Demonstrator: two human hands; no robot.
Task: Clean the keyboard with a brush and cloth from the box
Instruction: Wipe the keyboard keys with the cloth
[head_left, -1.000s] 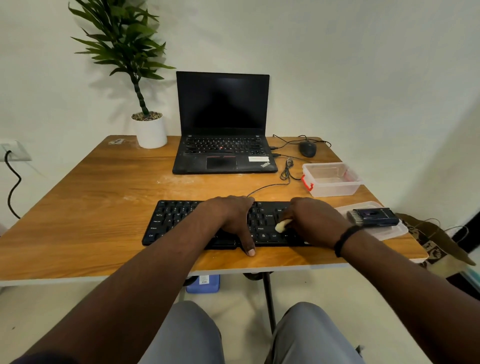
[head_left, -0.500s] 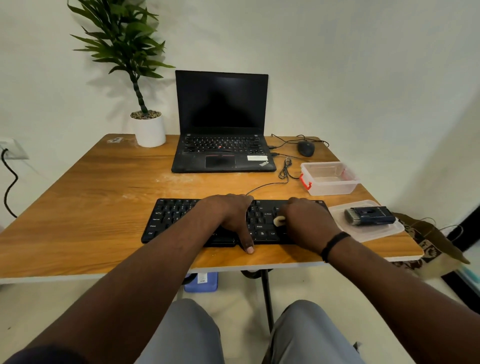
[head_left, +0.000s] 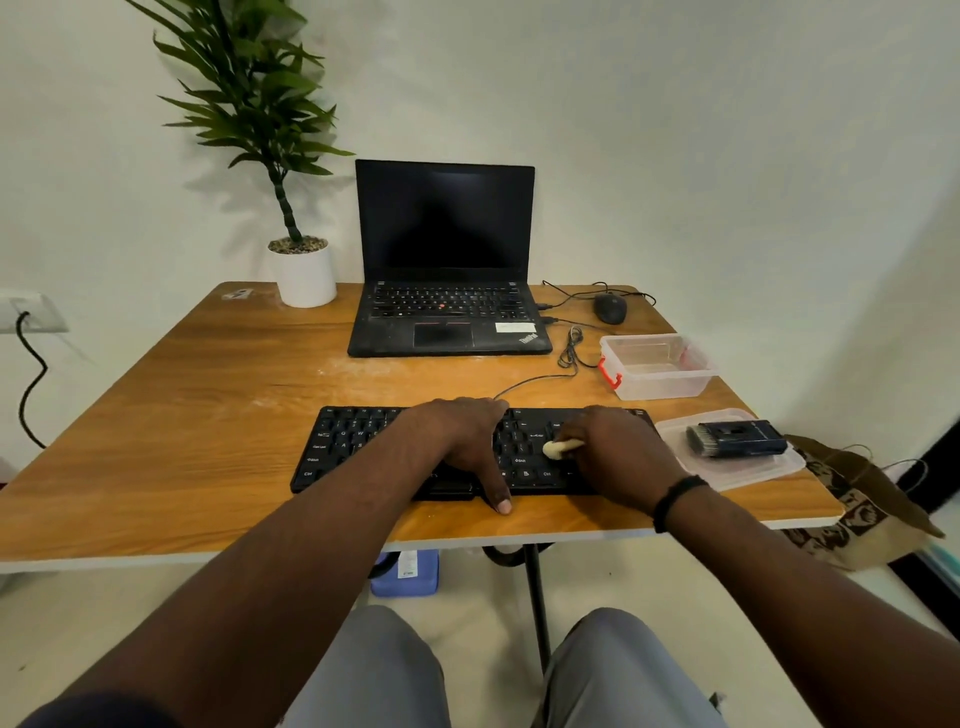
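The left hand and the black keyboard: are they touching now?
Touching. The head view shows the left hand lying flat across the middle keys of the black keyboard, its thumb reaching over the near edge onto the table.

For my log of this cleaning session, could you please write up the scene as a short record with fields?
keyboard: black, at table's near edge
left hand: rests on keyboard, thumb over its front edge
right hand: grips a pale cloth on the keys
brush: lies on lid, right of keyboard
box: open, behind lid
laptop: open, screen dark
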